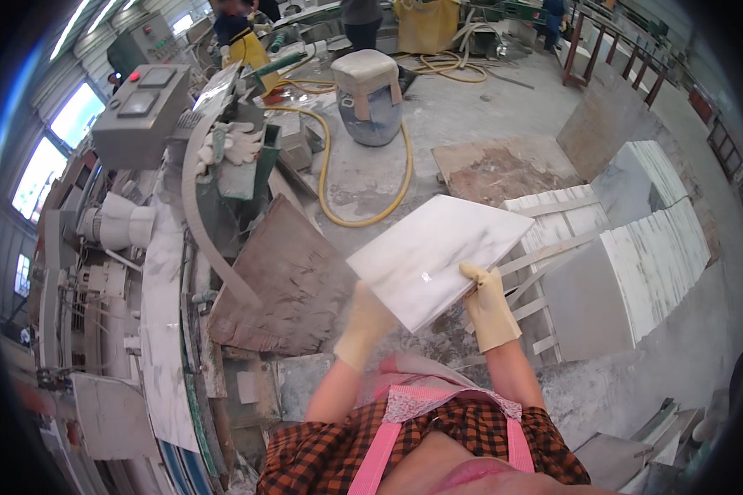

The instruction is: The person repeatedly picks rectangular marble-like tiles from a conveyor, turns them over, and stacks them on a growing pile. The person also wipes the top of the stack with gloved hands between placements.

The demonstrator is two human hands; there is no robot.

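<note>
A white marble tile (pixel 437 260) with grey veins hangs tilted in front of me. My right hand (pixel 489 309), in a cream rubber glove, grips its right edge, thumb on the upper face and the other fingers hidden underneath. Beside the tile's lower left edge is my left hand (pixel 363 323), gloved alike and smeared by motion. Its fingers cannot be made out, nor whether they touch the tile. Close by on the right, a row of similar tiles (pixel 660 256) stands on edge, with more stacked tiles (pixel 557 206) behind the grey straps.
At left runs a machine line with a long marble strip (pixel 161 330), a control box (pixel 140 111) and white gloves (pixel 238 142). A brown board (pixel 281 285) leans beside it. Ahead are a blue barrel (pixel 367 107) and a yellow hose (pixel 326 165); several people work farther back.
</note>
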